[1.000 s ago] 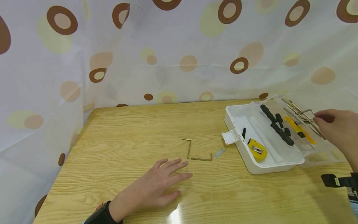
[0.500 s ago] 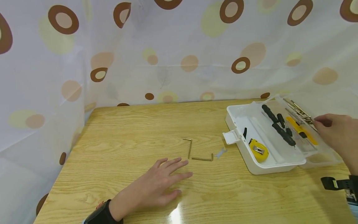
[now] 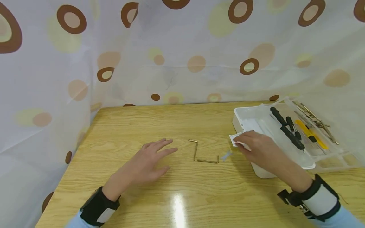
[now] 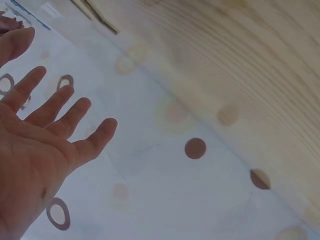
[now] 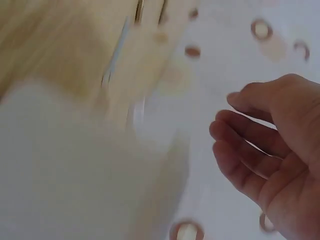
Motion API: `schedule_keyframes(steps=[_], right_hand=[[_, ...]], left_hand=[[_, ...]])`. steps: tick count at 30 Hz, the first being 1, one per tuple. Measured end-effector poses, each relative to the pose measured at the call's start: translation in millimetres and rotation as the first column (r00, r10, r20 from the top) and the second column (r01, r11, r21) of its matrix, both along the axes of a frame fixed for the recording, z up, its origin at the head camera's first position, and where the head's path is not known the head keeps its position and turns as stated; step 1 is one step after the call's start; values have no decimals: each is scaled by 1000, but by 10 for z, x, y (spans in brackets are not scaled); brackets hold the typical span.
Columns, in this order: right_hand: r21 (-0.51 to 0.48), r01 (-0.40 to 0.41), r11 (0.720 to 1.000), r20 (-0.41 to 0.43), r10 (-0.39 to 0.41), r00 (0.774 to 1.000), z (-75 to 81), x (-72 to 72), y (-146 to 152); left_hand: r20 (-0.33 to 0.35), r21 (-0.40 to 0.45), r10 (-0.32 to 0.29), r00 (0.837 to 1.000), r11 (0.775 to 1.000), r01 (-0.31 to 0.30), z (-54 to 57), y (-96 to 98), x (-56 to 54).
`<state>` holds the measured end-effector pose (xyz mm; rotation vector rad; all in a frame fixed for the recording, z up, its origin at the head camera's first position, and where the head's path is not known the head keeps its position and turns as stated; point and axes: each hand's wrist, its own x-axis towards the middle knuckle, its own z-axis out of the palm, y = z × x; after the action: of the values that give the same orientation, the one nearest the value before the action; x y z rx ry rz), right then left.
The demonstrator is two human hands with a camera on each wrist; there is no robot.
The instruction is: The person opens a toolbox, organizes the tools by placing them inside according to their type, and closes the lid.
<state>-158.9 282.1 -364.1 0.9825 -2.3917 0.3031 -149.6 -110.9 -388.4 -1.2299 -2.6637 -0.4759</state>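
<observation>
My left hand (image 3: 145, 161) hovers over the table with fingers spread, holding nothing; its bare palm shows in the left wrist view. Two brass-coloured hex keys lie to its right, one upright in view (image 3: 195, 150) and one lengthwise (image 3: 208, 161). Beside them is a small grey wrench (image 3: 226, 155). My right hand (image 3: 262, 152) passes over the near left corner of the white toolbox (image 3: 245, 111), overlapping its latch (image 3: 233, 138). In the right wrist view its fingers (image 5: 240, 162) bend loosely around nothing. The yellow tape measure is hidden behind this hand.
The toolbox's clear lid is folded open to the right. In it or across it lie black-handled screwdrivers (image 3: 292, 138), a yellow-handled tool (image 3: 310, 134) and several brass hex keys (image 3: 316, 120). A patterned curtain (image 3: 176, 50) hangs behind the table (image 3: 137, 126).
My right hand has let go of a hex key among the others in the lid and swung left across the toolbox. My left hand has drawn back a little to the left.
</observation>
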Motion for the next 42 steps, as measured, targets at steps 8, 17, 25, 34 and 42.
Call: schedule_keyframes(steps=[8, 17, 25, 34, 42], right_hand=[[187, -131, 973, 341, 61, 938, -248, -50, -725], [232, -115, 966, 492, -14, 871, -400, -99, -877], [260, -82, 962, 472, -53, 880, -395, -119, -918], [159, -125, 979, 393, 54, 918, -318, -178, -856], [138, -96, 986, 429, 28, 903, -147, -161, -793]], left_hand=[[7, -66, 187, 982, 980, -186, -68, -347, -175], [97, -80, 294, 951, 954, -287, -178, -594, -195], [101, -70, 304, 947, 952, -298, -195, -651, -225], [100, -66, 305, 947, 952, -299, -188, -639, -243], [108, -69, 291, 950, 956, -285, -167, -615, -238]])
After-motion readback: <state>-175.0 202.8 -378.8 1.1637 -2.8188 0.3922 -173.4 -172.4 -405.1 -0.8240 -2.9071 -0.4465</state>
